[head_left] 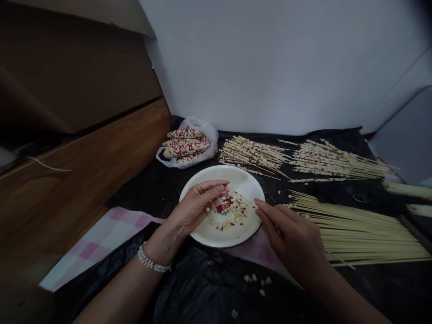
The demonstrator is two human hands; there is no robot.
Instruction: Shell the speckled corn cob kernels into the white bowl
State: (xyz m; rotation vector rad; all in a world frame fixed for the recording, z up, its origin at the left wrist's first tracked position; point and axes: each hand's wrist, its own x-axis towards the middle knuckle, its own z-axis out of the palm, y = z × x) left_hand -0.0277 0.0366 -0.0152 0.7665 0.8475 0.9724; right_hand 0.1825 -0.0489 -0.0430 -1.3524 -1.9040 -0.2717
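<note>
Both hands are at the white bowl (219,173): the left hand (197,202) curls over its left side, the right hand (297,229) has thumb and fingers drawn together at its right rim. Whether either grips a kernel or something thin, I cannot tell.

Loose kernels (238,211) lie inside the bowl, which stands mid-sheet on the black sheet (145,189). They should be very light, firm and apt to slip, so best pinched by their sides. Bare sticks (364,234), towards the sheet's right edge, look slim and springy, liable to snap if bent; hold them close to the tip.

Counted: one bowl; one plastic bag (212,135) by the far left corner, about four cobs (187,146) visible in it; two heaps of threaded sticks (248,150) along the far edge; roughly six stray kernels (262,282) at the near edge. Bare sticks and kernels in the bowl defy counting.
</note>
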